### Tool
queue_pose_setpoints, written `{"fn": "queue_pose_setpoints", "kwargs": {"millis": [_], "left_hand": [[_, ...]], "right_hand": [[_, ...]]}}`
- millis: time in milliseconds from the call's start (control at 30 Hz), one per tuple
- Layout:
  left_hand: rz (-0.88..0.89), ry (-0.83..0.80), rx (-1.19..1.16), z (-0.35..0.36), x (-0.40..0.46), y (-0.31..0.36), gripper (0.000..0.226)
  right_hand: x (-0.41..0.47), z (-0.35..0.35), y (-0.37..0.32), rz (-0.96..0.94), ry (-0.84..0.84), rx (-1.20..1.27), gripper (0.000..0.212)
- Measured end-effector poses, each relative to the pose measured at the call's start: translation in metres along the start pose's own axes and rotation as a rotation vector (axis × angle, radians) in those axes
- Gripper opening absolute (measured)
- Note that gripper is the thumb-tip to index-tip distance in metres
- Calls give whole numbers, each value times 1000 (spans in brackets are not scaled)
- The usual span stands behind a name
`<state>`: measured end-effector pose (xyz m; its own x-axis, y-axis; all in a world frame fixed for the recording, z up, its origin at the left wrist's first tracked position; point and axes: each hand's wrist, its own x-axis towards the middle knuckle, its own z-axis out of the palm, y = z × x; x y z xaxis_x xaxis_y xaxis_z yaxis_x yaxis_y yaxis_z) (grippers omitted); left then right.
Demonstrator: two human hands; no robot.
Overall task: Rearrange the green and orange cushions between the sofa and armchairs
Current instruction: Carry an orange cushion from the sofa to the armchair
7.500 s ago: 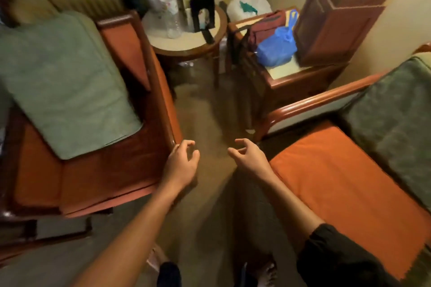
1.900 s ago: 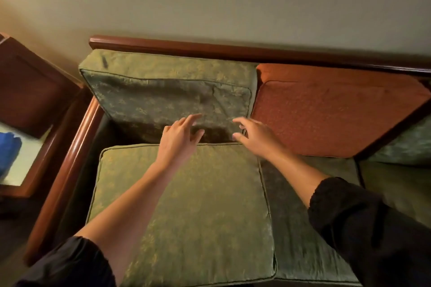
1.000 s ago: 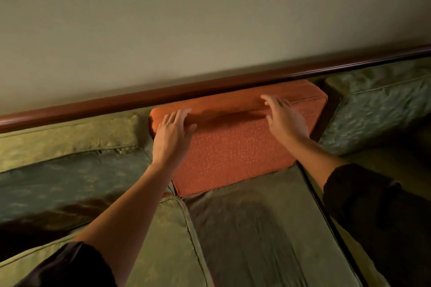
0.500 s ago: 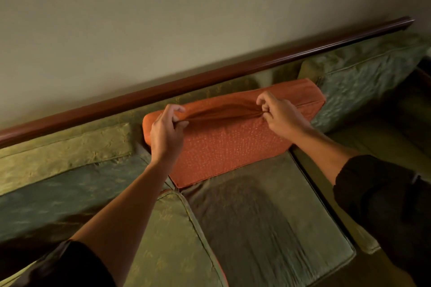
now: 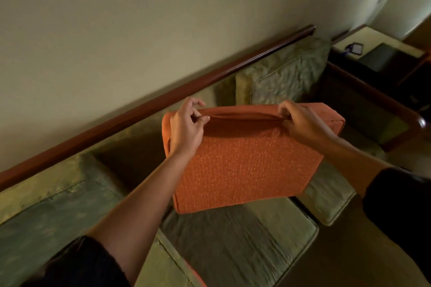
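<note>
An orange cushion [image 5: 247, 168] hangs in the air above the sofa's middle seat, held by its top edge. My left hand [image 5: 186, 128] pinches the fabric near the top left corner and my right hand [image 5: 300, 123] pinches it near the top right. Behind it the middle back slot of the sofa is bare. A green back cushion [image 5: 284, 74] leans at the right end and another green back cushion [image 5: 53, 193] at the left. Green seat cushions [image 5: 235, 247] lie below.
The sofa's dark wooden back rail [image 5: 144, 109] runs along the wall. A wooden armrest [image 5: 382, 102] closes the right end. Beyond it stands a side table [image 5: 382, 51] with a small dark object on it. Carpeted floor shows at the lower right.
Both hands, which had pinched the orange cushion's top edge as it leaned on the sofa back, have lifted it up and away from the back; it now hangs clear of the seat.
</note>
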<state>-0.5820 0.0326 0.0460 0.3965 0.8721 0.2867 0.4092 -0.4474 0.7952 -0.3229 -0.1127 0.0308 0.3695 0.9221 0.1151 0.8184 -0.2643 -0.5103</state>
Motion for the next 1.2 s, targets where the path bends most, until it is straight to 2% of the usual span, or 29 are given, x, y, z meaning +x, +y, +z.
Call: {"fn": "queue_pose_setpoints", "kwargs": {"millis": [267, 400, 533, 700, 967, 1200], "left_hand": [[15, -146, -83, 128, -24, 71, 26], [49, -216, -82, 206, -18, 131, 25], [148, -330, -61, 288, -3, 197, 24], [340, -457, -33, 381, 15, 282, 26], [627, -547, -72, 482, 37, 420, 29], [768, -634, -175, 576, 35, 534, 32]], "right_hand": [[-44, -87, 117, 140, 36, -79, 33], [-61, -143, 191, 226, 52, -109, 29], [-83, -200, 271, 251, 98, -172, 29], [-123, -266, 355, 370, 188, -148, 21], [-193, -371, 426, 340, 484, -206, 14], [-245, -446, 491, 488, 643, -210, 13]]}}
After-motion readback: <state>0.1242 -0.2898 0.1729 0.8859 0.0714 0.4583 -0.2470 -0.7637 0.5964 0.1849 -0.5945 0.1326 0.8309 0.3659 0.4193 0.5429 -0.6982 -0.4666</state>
